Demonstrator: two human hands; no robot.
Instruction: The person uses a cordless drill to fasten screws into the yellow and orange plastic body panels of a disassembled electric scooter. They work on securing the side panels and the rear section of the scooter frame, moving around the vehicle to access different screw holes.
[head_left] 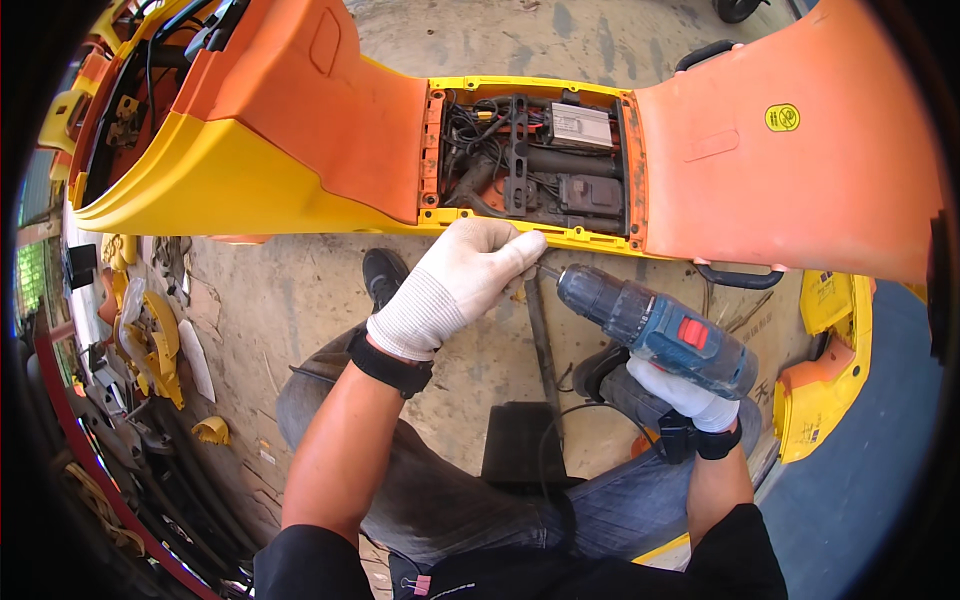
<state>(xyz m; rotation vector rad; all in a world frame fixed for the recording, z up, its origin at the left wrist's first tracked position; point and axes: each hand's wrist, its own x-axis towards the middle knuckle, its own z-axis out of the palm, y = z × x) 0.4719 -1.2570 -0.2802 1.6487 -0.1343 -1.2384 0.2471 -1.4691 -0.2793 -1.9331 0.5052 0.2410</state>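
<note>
In a white knit glove, my left hand [462,278] is closed in a pinch by the near edge of the yellow frame [590,240]. What its fingertips hold, if anything, is hidden. My right hand [685,395], also gloved, is wrapped round the grip of a blue cordless drill [690,345]. The drill's bit points up and left, its tip close to my left thumb. Beyond my hands lies an orange and yellow scooter body [290,110]. Its uncovered middle bay holds tangled black wires [475,135], a silver finned box [581,127] and a dark module [590,195].
A black handle [740,276] sticks out from the orange rear panel [780,170]. At right stands another yellow and orange part [825,390]. Yellow pieces [150,340] and dark parts [150,470] are piled on the left. A dark bar [542,350] runs below my hands.
</note>
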